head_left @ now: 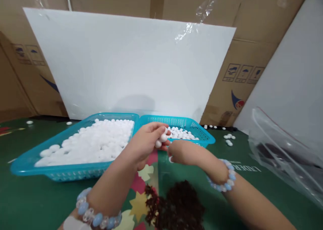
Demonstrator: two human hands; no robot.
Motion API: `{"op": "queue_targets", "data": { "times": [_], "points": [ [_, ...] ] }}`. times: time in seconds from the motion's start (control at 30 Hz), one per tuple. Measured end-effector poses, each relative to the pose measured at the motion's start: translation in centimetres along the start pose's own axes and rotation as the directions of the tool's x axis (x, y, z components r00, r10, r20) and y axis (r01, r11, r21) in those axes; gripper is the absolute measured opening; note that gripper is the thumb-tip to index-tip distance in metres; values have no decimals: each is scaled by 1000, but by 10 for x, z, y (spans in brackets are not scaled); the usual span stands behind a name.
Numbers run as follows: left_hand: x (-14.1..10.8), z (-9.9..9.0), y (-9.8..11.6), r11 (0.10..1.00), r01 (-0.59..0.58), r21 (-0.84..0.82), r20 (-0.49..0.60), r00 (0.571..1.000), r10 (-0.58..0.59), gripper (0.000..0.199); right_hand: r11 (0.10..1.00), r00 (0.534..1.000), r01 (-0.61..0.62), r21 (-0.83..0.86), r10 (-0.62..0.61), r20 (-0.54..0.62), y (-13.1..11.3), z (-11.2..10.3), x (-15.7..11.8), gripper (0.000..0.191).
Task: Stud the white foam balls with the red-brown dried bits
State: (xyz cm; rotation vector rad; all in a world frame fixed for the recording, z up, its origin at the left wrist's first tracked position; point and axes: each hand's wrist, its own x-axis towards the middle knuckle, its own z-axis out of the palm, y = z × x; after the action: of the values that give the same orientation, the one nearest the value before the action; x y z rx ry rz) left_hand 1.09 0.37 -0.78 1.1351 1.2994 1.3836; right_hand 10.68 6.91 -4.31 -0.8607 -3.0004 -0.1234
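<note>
White balls (164, 138) sit in the fingers of the left hand (145, 142), its grip narrow around a small cluster, above the green bench (15, 203) and just in front of the right blue basket (208, 140). Close beside it, the right hand (185, 152) has its fingers curled; a single ball (171, 159) shows under them, but whether that grip holds it I cannot tell. More balls heap the left blue basket (27, 169). Dark brown shreds (185, 206) lie between the forearms.
</note>
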Motion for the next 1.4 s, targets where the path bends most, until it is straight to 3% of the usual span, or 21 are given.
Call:
{"op": "queue_targets", "data": {
  "times": [0.13,0.23,0.43,0.63,0.9,1.17,1.4],
  "points": [
    [3,9,-25,990,127,54,38,991,-129,11,995,979,-11,94,-8,204,22,-3,-29,13],
    [6,11,-46,979,185,80,25,982,-188,11,981,962,50,190,-98,256,27,6,-33,16],
    [11,7,-72,963,253,95,-2,967,-254,9,968,982,88,236,-125,144,22,14,-23,18],
    [12,5,-75,958,275,84,19,961,-277,10,949,994,-15,314,47,-94,14,17,-21,21],
    [15,3,-78,957,286,-45,79,956,-282,17,926,965,-56,373,147,-219,-4,36,-18,21],
    [16,4,-73,935,326,-139,30,945,-325,17,905,942,-145,399,250,-224,-11,44,-16,18],
    [15,0,-68,959,281,32,-131,952,-275,15,879,949,-126,460,242,-201,-9,41,-15,15]
  ]
}}
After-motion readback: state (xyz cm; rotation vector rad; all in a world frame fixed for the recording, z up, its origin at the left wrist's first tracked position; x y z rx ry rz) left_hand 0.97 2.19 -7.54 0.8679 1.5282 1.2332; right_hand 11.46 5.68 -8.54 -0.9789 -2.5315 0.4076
